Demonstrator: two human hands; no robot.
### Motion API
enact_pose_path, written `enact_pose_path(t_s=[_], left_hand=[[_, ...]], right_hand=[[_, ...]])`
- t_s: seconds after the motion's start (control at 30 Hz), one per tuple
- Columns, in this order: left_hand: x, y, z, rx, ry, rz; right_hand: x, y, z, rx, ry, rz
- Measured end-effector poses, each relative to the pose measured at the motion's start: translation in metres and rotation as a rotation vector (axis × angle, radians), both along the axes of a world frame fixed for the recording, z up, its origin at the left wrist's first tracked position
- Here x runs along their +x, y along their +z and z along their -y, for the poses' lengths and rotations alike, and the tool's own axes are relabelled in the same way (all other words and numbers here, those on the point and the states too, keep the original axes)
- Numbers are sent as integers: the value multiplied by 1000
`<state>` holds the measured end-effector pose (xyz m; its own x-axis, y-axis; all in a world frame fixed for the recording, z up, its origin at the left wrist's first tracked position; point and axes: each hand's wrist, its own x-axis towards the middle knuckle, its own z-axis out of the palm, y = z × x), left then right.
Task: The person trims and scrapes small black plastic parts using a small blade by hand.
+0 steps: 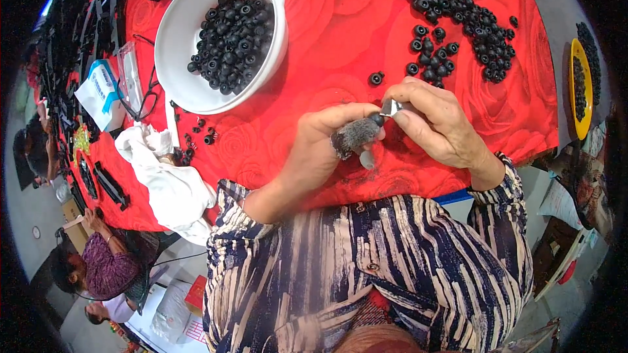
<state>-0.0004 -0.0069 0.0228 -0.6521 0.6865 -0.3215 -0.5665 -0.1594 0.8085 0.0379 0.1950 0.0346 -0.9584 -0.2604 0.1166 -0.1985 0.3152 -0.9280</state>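
Note:
My left hand (314, 150) pinches a small black rubber ring (377, 119) between thumb and forefinger; the forefinger wears a grey fabric finger cot (353, 136). My right hand (438, 124) grips a small metal blade tool (392, 107) whose tip touches the ring. Both hands hover above a red rose-patterned tablecloth (340, 33). A white bowl (186, 39) holding several black rubber rings stands at the upper left. A loose pile of black rings (458, 19) lies at the upper right, and one single ring (375, 78) lies just above my hands.
A white cloth (167, 176) lies at the table's left edge beside a few scattered black parts (199, 134). A yellow dish (579, 88) with black parts is at the far right. Black plastic pieces line the far left. Another person (98, 268) sits at lower left.

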Motion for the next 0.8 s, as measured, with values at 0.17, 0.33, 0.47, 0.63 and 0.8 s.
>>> enact_pose_path(t_s=[0.17, 0.33, 0.47, 0.63, 0.8], left_hand=[[-1, 2, 0, 21, -28, 49], [-1, 1, 0, 37, -40, 55], [-1, 2, 0, 26, -39, 62], [-3, -4, 2, 12, -59, -3], [-3, -2, 1, 31, -55, 51]], right_hand=[[0, -1, 1, 14, -12, -31], [-1, 0, 1, 21, -5, -41], [-1, -2, 0, 33, 3, -59], [-1, -3, 0, 59, -14, -100], [-1, -2, -1, 50, -3, -91]])
